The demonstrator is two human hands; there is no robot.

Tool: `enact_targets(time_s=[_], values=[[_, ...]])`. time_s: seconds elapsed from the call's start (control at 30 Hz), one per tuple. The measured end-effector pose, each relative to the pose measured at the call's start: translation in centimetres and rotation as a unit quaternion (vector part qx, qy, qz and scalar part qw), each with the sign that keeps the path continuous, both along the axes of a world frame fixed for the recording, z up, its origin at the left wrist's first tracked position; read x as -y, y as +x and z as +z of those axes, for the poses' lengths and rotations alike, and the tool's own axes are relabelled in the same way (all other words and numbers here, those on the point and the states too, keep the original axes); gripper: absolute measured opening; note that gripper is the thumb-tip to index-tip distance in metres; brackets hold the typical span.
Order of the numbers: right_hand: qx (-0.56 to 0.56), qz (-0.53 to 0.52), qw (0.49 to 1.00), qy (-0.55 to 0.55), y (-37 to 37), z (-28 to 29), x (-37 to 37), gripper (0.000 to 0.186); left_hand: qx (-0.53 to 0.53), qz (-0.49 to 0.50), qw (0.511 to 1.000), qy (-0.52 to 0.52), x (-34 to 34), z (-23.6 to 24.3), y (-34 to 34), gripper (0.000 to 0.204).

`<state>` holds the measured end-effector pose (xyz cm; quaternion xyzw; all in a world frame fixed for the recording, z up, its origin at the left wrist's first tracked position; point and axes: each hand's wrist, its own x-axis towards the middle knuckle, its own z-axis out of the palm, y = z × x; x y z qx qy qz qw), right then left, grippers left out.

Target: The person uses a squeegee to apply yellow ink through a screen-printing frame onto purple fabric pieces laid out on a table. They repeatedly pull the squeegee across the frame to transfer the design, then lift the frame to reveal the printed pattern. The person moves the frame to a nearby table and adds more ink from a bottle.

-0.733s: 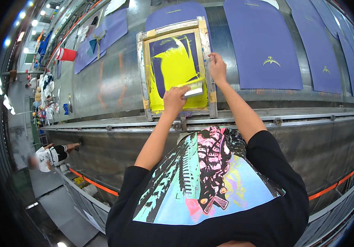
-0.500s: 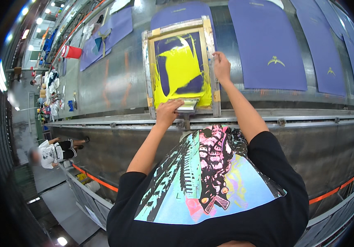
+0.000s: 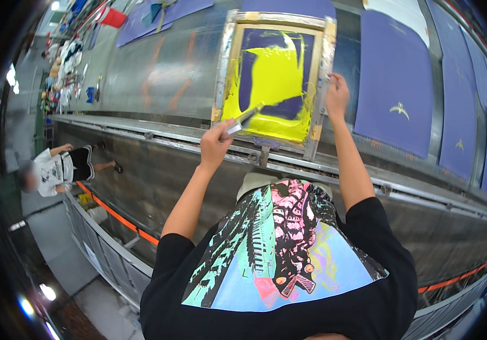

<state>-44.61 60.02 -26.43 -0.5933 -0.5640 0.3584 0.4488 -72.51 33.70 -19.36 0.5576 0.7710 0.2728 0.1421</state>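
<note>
A screen-printing frame [image 3: 219, 73] lies on the long metal table, its mesh spread with bright yellow ink [image 3: 280, 71] and purple showing through. My left hand [image 3: 216, 143] grips a squeegee [image 3: 242, 121] at the frame's near left corner. The squeegee is tilted, its far end over the yellow ink. My right hand [image 3: 338, 97] is at the frame's right outer side, fingers bent with the tips at its edge; their exact contact is hard to see. Under the frame, a purple sheet [image 3: 288, 7] sticks out at the far side.
Purple sheets [image 3: 393, 73] with small yellow prints lie to the right. More purple sheets [image 3: 189, 8] and a red bucket [image 3: 111, 17] are at the far left. A metal rail [image 3: 169, 137] runs along the table's near edge. Another person [image 3: 65, 167] is at the left, by a grey railing [image 3: 99, 238].
My left hand has turned the squeegee from lying across the frame's near edge to a slant, away from that edge. My right hand stays by the frame's right side. The whole view has shifted.
</note>
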Motion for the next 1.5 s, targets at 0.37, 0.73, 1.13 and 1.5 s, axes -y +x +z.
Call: enact_targets(time_s=[0.37,0.73,1.13,1.5], values=[[-0.071,-0.030,0.995,-0.062,-7.9,2.9,23.8,0.025,0.608,0.240,0.757,-0.009,15.5,-2.3,-20.6,0.068],[-0.196,-0.081,0.976,-0.053,-4.7,23.2,35.2,0.035,0.730,0.012,0.682,0.049,22.8,9.7,-21.3,0.083],[-0.320,-0.016,0.944,-0.081,-6.8,22.2,32.1,0.046,0.687,0.078,0.712,0.123,24.0,10.5,-20.6,0.086],[-0.410,0.268,0.856,-0.166,-24.7,20.0,26.4,0.037,0.535,0.357,0.705,0.299,37.6,13.7,-23.9,0.057]])
